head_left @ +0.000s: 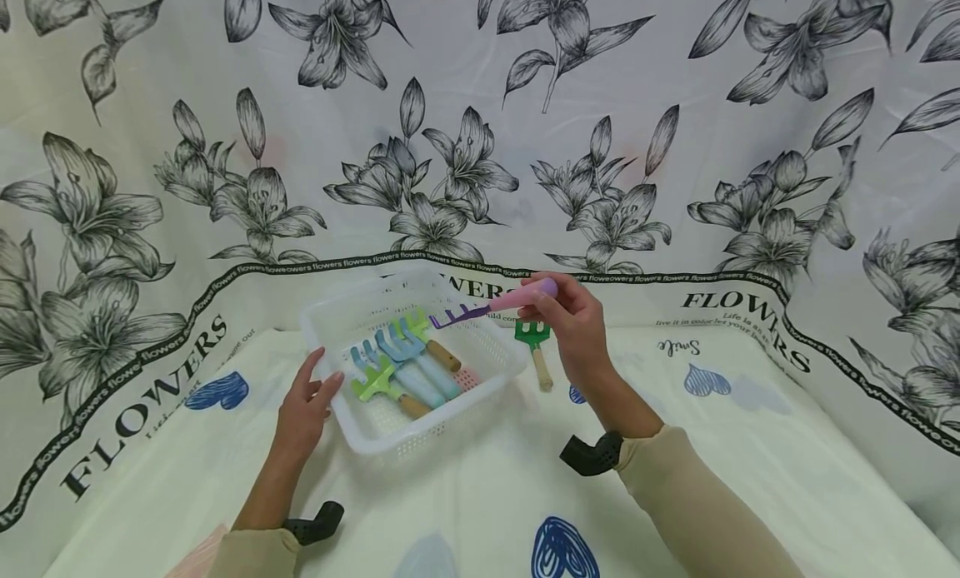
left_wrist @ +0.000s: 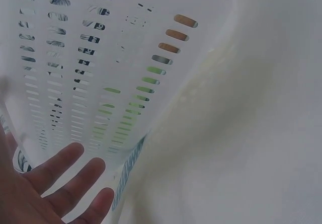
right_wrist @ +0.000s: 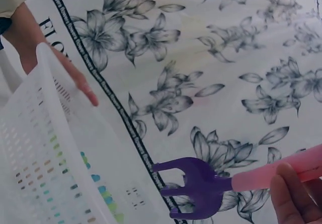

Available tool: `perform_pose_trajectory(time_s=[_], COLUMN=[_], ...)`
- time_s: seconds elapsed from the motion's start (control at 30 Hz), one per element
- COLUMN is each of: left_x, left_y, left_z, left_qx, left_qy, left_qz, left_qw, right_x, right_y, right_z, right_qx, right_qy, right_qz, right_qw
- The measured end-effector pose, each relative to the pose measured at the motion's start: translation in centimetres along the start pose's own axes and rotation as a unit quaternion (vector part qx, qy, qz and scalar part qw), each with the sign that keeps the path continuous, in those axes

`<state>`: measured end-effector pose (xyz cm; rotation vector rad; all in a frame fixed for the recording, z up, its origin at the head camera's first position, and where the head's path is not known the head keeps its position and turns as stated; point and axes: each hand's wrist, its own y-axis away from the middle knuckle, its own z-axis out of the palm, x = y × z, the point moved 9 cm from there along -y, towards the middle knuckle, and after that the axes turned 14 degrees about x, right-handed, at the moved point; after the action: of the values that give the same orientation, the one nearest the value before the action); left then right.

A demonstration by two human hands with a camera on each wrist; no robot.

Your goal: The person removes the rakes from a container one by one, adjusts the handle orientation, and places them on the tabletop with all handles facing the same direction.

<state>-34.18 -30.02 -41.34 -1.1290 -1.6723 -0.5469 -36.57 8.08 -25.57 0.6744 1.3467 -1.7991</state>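
My right hand (head_left: 581,324) pinches the pink handle of a toy garden fork (head_left: 517,298) with a purple head. The fork's tines (right_wrist: 191,189) point left, above the right part of a white plastic basket (head_left: 352,432). At the basket's left rim is my left hand (head_left: 303,407), its thumb over the rim; in the left wrist view several fingers (left_wrist: 70,186) spread outside the perforated wall. Inside lie blue forks (head_left: 405,349), a light green fork (head_left: 375,382) with a wooden handle, and another light green fork (head_left: 412,321) with a wooden handle.
A green tool (head_left: 532,335) with a wooden handle lies on the cloth right of the basket. The pale tablecloth (head_left: 480,511) carries blue hearts. Behind it hangs a white curtain (head_left: 480,70) printed with flowers.
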Motion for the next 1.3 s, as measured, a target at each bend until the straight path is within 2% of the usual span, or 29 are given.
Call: perform_pose_trajectory(time_s=[0.43, 0.8, 1.1, 1.3], left_x=[-0.7, -0.3, -0.3, -0.3], left_y=[-0.2, 0.0, -0.3, -0.3], left_z=[-0.6, -0.3, -0.1, 0.1], left_qx=[0.008, 0.008, 0.008, 0.006], left_qy=[0.001, 0.001, 0.005, 0.007], left_qz=[-0.002, 0.003, 0.005, 0.005], left_qw=[1.0, 1.0, 0.9999, 0.9999], right_x=[0.8, 3.2, 5.5, 7.2], right_y=[0.1, 0.7, 1.9, 2.9], right_z=[-4.7, -9.3, -11.9, -13.4], right_qx=[0.063, 0.109, 0.133, 0.137], right_qy=[0.07, 0.137, 0.205, 0.275], right_qz=[-0.025, -0.014, 0.027, 0.043], right_qw=[0.9952, 0.9846, 0.9693, 0.9506])
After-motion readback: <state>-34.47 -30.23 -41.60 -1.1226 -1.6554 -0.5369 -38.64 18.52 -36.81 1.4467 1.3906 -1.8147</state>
